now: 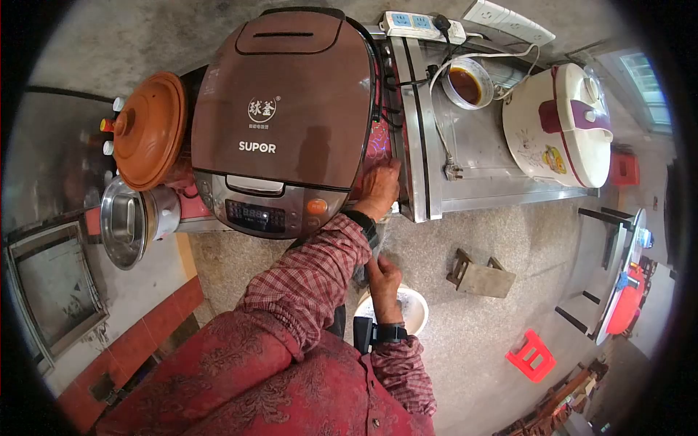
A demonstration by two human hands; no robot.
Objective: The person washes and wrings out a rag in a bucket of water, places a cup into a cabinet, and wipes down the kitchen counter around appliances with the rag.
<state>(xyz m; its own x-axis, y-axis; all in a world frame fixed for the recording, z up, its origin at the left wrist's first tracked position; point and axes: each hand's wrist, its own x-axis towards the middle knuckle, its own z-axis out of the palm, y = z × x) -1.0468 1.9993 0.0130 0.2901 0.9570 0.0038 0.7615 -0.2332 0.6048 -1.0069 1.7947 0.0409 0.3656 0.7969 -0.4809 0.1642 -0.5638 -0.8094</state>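
A glossy red, floral-patterned surface (379, 142) lies in a narrow strip between a brown rice cooker (291, 94) and a steel-framed counter (494, 149), where a person's left hand (379, 190) reaches down to it. The left hand's fingers lie close together rather than spread, back of the hand up; whether they pinch anything cannot be told. The left arm, in a rumpled red-and-white checked sleeve, slants across the front of the cooker, a dark band at its wrist. The right hand (384, 282) is lower, over a round white basin (414, 312), its fingers drawn together and pointing up toward a greyish, filmy item (358, 263); contact and grip are unclear. Its forearm rises nearly straight, a black strap and boxy device (364, 334) at the wrist. The cooker's smooth, rounded lid reads SUPOR above a shiny control panel (256, 216). To its left sit a domed orange-brown clay lid (150, 131) with a knob and, beneath, a shiny metal lid (124, 223) on a pale pot. On the brushed-steel counter, a bowl of reddish-brown liquid (465, 85) stands between a white power strip (423, 27) and a cream, rounded cooker (560, 127). A wooden stool (484, 279) stands on the speckled floor (465, 334).
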